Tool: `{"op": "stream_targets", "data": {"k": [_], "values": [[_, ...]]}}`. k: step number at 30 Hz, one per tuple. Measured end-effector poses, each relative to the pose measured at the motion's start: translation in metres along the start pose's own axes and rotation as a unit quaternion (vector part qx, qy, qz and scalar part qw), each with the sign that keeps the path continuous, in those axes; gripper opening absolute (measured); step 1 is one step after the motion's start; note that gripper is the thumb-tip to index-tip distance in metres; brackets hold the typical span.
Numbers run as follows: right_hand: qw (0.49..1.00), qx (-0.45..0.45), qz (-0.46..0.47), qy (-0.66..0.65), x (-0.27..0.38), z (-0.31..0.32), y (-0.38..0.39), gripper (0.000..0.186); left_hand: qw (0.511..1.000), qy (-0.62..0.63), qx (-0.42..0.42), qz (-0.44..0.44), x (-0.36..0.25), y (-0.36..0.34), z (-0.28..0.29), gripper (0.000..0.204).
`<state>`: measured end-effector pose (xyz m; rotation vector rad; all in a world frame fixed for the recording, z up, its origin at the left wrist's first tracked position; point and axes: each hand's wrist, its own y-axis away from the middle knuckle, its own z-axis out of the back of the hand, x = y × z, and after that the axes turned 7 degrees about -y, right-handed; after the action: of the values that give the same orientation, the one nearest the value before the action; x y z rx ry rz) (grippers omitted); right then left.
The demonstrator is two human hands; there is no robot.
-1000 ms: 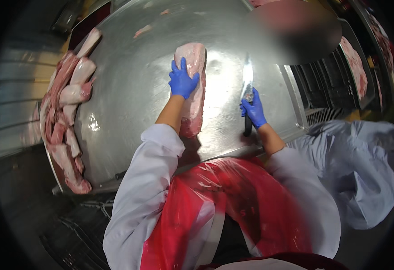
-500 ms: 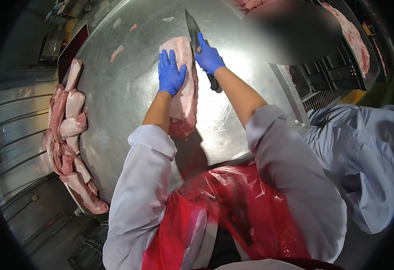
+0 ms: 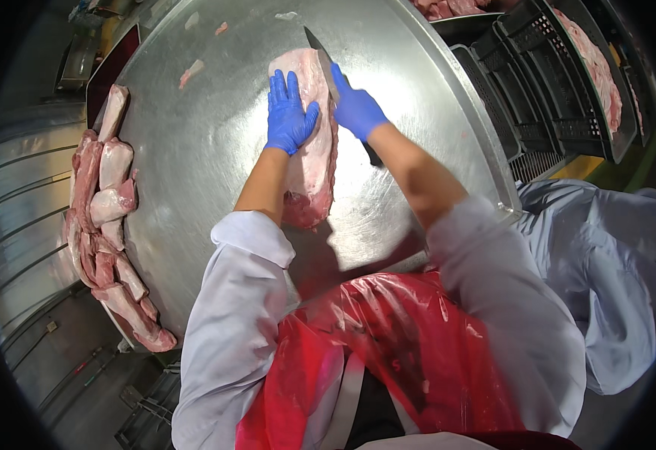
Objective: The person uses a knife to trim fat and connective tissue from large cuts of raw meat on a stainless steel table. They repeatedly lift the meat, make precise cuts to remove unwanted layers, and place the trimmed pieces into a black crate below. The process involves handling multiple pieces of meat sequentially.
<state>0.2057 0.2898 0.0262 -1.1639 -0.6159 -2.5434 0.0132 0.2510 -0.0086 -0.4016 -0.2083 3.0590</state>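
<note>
A long slab of raw meat (image 3: 310, 161), pale fat on top and redder at the near end, lies lengthwise on a steel worktable (image 3: 215, 127). My left hand (image 3: 289, 116), in a blue glove, rests flat on its upper half with the fingers stretched out. In my blue-gloved right hand (image 3: 359, 111) is a knife (image 3: 319, 46), its blade pointing away along the slab's right edge at the far end. The index finger lies along the knife's spine. Part of the black handle shows below the hand.
Several pieces of raw meat (image 3: 112, 202) lie heaped along the table's left edge. Small scraps (image 3: 191, 73) are scattered at the far left. Black crates (image 3: 560, 90), one holding meat (image 3: 594, 71), stand at the right. Beside the table's near right corner is a person's pale sleeve (image 3: 590, 247).
My right hand and the knife have shifted slightly right and nearer along the slab's edge. The left hand stays flat on the meat. The blurred dark patch at upper right is gone, revealing crates.
</note>
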Motion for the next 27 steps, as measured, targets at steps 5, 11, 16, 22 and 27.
{"op": "stream_targets", "data": {"k": [5,11,16,22,27], "values": [[0.998,0.029,-0.056,0.026,0.024,0.027,-0.062,0.083,1.0,0.006,0.018,-0.002,-0.005,-0.009,-0.003,0.094],[0.999,0.026,0.026,0.019,-0.03,-0.033,0.045,0.082,0.998,0.015,0.027,0.05,-0.005,-0.008,0.007,0.095],[0.991,0.088,-0.061,-0.086,0.025,0.01,-0.021,0.087,0.995,-0.004,-0.013,0.1,0.01,-0.041,-0.002,0.093],[0.994,0.073,-0.064,-0.055,0.018,0.013,-0.048,0.089,0.999,-0.032,0.032,0.02,-0.02,0.026,0.015,0.086],[0.988,0.105,-0.092,-0.068,0.026,-0.003,-0.013,0.092,0.998,-0.039,0.024,0.048,-0.02,0.05,0.019,0.082]]}}
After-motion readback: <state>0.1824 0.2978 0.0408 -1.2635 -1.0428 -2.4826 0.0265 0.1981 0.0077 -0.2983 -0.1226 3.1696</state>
